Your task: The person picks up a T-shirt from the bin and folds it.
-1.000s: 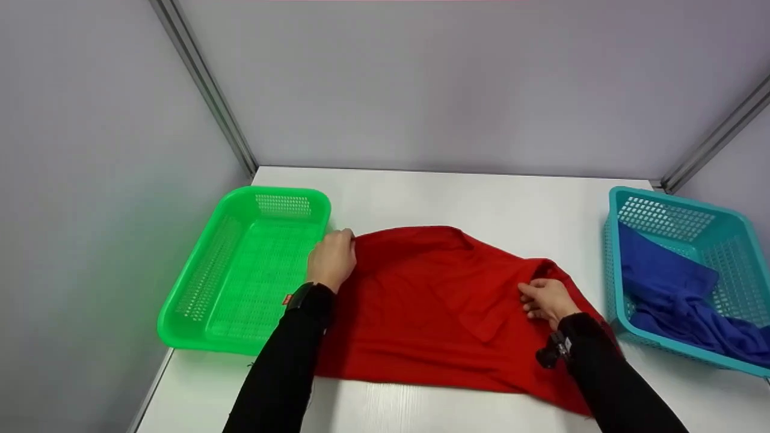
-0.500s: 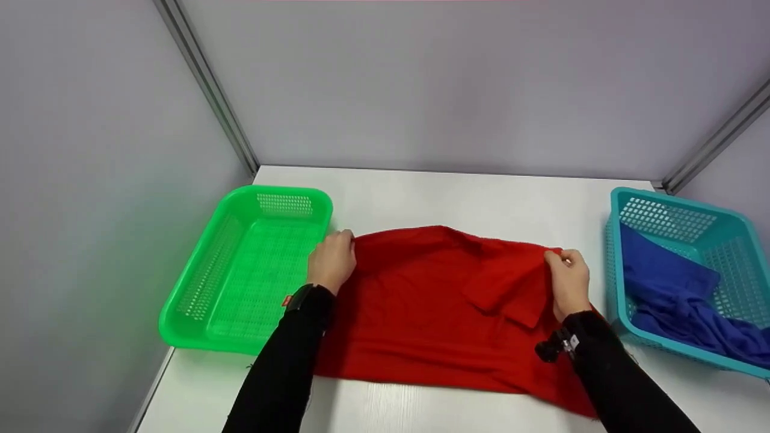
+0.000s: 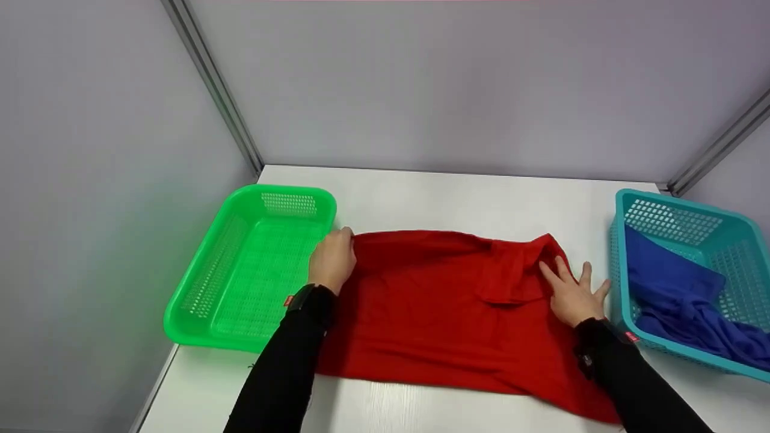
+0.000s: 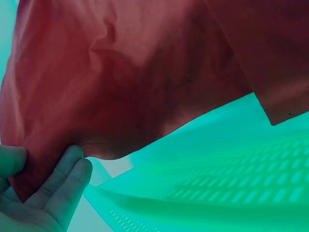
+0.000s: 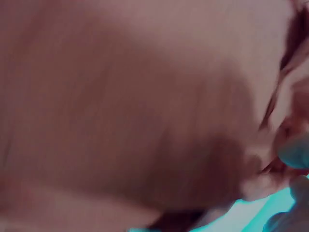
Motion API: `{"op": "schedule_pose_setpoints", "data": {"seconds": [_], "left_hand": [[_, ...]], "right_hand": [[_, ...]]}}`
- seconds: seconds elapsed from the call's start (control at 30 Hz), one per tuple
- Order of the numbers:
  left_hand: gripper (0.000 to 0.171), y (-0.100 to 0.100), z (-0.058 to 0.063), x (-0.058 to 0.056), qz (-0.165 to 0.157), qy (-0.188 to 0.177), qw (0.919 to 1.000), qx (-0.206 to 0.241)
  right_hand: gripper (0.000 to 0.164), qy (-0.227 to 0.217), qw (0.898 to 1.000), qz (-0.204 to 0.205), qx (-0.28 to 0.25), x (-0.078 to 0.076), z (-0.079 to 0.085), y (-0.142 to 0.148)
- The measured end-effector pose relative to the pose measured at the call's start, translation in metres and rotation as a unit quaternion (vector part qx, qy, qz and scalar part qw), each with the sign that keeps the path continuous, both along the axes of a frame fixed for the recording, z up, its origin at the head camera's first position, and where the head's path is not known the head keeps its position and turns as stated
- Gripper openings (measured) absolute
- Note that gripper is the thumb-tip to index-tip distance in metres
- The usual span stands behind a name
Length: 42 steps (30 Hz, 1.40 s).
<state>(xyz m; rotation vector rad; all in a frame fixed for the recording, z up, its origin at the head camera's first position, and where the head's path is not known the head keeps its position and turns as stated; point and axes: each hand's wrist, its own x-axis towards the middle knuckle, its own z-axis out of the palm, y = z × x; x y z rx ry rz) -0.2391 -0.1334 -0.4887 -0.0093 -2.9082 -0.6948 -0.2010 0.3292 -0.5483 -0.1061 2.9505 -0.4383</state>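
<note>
A red garment (image 3: 433,307) lies spread on the white table (image 3: 457,198), with a sleeve folded over near its right end. My left hand (image 3: 332,260) holds the garment's far left corner beside the green basket. In the left wrist view the thumb and fingers (image 4: 67,174) pinch the red cloth (image 4: 135,77) at its edge. My right hand (image 3: 571,293) lies flat on the garment's right end, fingers straight and spread. The right wrist view is blurred and filled with red cloth (image 5: 120,106).
An empty green basket (image 3: 198,288) stands at the table's left edge. A teal basket (image 3: 674,204) at the right holds crumpled blue cloth (image 3: 680,288). Grey walls close in the back and sides.
My right hand drew the folded sleeve toward the right, let it go and now presses flat with spread fingers. The left hand has stayed where it was.
</note>
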Motion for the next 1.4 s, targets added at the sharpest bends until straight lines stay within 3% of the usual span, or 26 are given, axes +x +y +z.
{"op": "schedule_pose_setpoints", "data": {"seconds": [0.17, 0.33, 0.43, 0.53, 0.6, 0.7, 0.77, 0.9, 1.03, 1.13, 1.27, 1.33, 1.4], "left_hand": [[0.016, -0.001, 0.0, 0.0, 0.007, 0.007, 0.9999, -0.008], [0.016, -0.002, 0.001, 0.002, 0.006, 0.003, 0.9999, -0.012], [0.016, -0.002, 0.002, 0.003, 0.006, -0.004, 0.9999, -0.012], [0.016, -0.003, 0.002, 0.004, 0.008, -0.006, 0.9999, -0.011], [0.017, -0.003, 0.001, 0.004, 0.01, -0.004, 0.9999, -0.012], [0.016, -0.004, 0.0, 0.004, 0.007, 0.004, 0.9999, -0.012], [0.015, -0.003, -0.001, 0.004, 0.004, 0.009, 0.9999, -0.013], [0.012, -0.002, -0.002, 0.004, -0.002, 0.012, 0.9997, -0.021], [0.012, -0.001, -0.002, 0.005, -0.005, 0.011, 0.9996, -0.027], [0.012, -0.001, -0.001, 0.006, -0.004, 0.013, 0.9996, -0.026], [0.013, -0.001, -0.001, 0.006, -0.005, 0.013, 0.9996, -0.025], [0.014, 0.0, -0.002, 0.006, -0.008, 0.012, 0.9996, -0.025], [0.013, -0.001, -0.003, 0.005, -0.014, 0.012, 0.9996, -0.024]], "right_hand": [[0.057, -0.038, 0.999, 0.01, 0.017, 0.0, -0.006, 0.006], [0.063, -0.076, 0.997, -0.033, 0.004, -0.001, -0.007, 0.009], [0.062, -0.039, 0.998, -0.053, 0.013, 0.003, -0.009, 0.012], [0.058, 0.043, 0.997, -0.059, 0.039, 0.007, -0.014, 0.014], [0.056, 0.104, 0.991, -0.067, 0.056, 0.007, -0.016, 0.013], [0.058, 0.157, 0.981, -0.093, 0.072, 0.006, -0.017, 0.011], [0.063, 0.158, 0.978, -0.113, 0.073, 0.004, -0.015, 0.01], [0.07, 0.114, 0.982, -0.131, 0.068, 0.0, -0.007, 0.011], [0.058, 0.146, 0.981, -0.087, 0.091, -0.007, -0.005, 0.006], [0.048, 0.212, 0.974, 0.007, 0.083, -0.013, -0.01, -0.003], [0.033, 0.245, 0.961, 0.12, 0.052, -0.015, -0.021, -0.016], [0.032, 0.245, 0.957, 0.14, 0.06, -0.011, -0.026, -0.019], [0.034, 0.226, 0.962, 0.135, 0.066, -0.007, -0.03, -0.021]]}}
